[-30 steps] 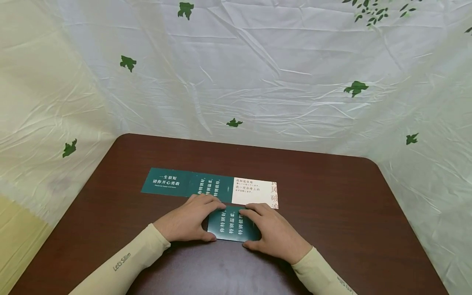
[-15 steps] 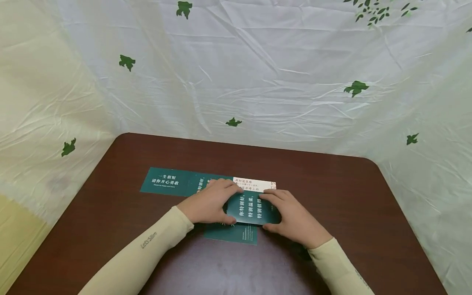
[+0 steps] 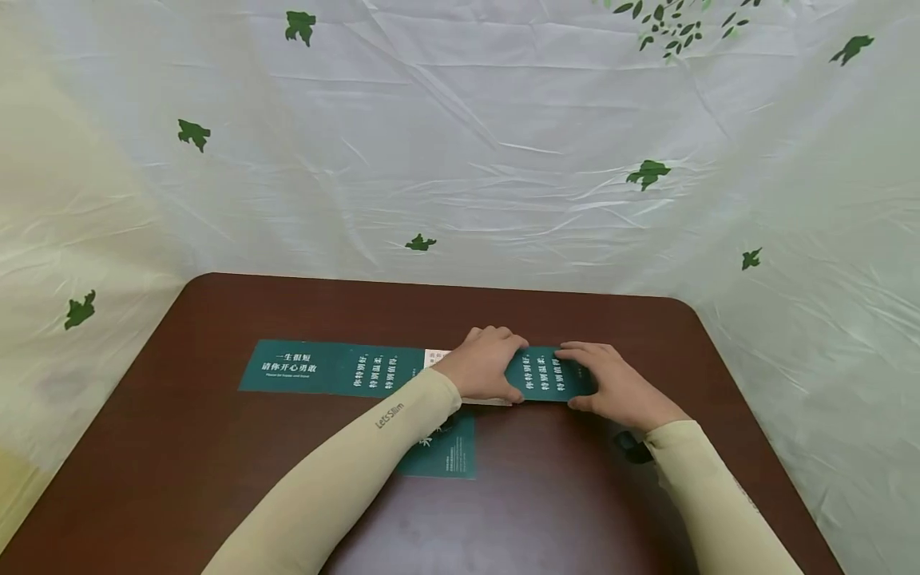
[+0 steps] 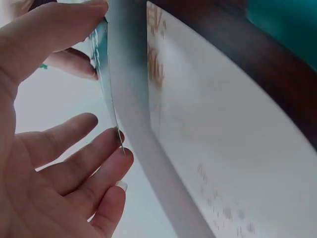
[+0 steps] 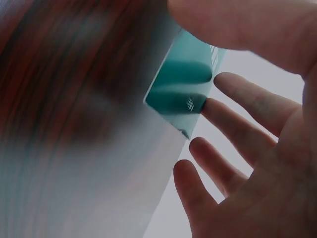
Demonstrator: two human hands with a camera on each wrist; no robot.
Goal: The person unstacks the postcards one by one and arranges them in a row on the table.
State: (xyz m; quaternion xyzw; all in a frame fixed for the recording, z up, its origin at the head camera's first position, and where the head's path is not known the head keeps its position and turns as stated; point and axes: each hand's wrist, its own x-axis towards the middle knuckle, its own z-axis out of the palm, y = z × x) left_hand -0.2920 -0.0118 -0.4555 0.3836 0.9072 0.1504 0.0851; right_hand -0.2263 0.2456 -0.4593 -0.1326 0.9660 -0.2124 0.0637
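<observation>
A teal card with white Chinese text (image 3: 541, 375) spans between my two hands in the head view. My left hand (image 3: 485, 367) grips its left end, thumb at the near edge and fingers at the far edge. My right hand (image 3: 618, 389) pinches its right end the same way; the right wrist view shows the card's corner (image 5: 168, 106) between thumb and fingertips. Beneath my left hand lies a cream card (image 3: 434, 356), mostly hidden in the head view but broad in the left wrist view. The held card appears nearly edge-on there, raised off the cream one.
Left of the cream card, two teal cards lie in line: one at the far end (image 3: 287, 367) and one beside it (image 3: 377, 372). Another teal card (image 3: 456, 457) lies nearer, partly under my left sleeve. The brown table (image 3: 237, 471) meets a white leaf-print curtain (image 3: 532, 192) behind.
Both hands have lifted the teal card from the near spot and carried it right and away, past the cream card. A teal card beneath it came into view. The head view has shifted slightly.
</observation>
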